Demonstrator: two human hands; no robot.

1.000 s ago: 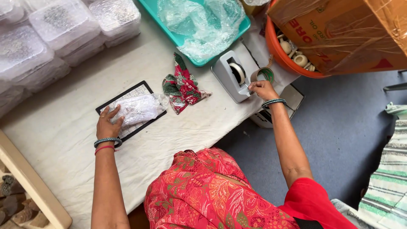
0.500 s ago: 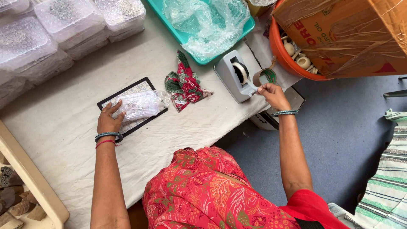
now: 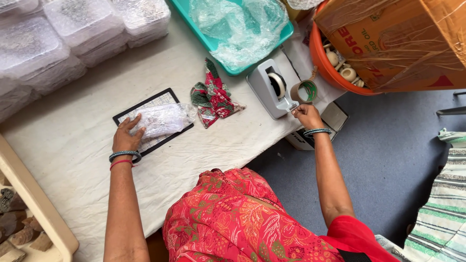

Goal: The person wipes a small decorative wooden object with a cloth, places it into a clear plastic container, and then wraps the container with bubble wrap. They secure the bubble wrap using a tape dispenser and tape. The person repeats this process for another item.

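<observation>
My left hand presses down on a small bundle wrapped in clear bubble wrap. The bundle lies on a flat black-edged tray with a patterned surface. My right hand is at the front of a grey tape dispenser, fingers pinched on the end of the clear tape at its cutter. A brown tape roll stands just right of the dispenser.
A folded red and green patterned cloth lies between tray and dispenser. A teal tray holds loose bubble wrap. Several wrapped packages are stacked at the far left. An orange tub and a cardboard box stand at the right.
My right hand has pulled slightly back from the dispenser's cutter. My left hand stays on the wrapped bundle.
</observation>
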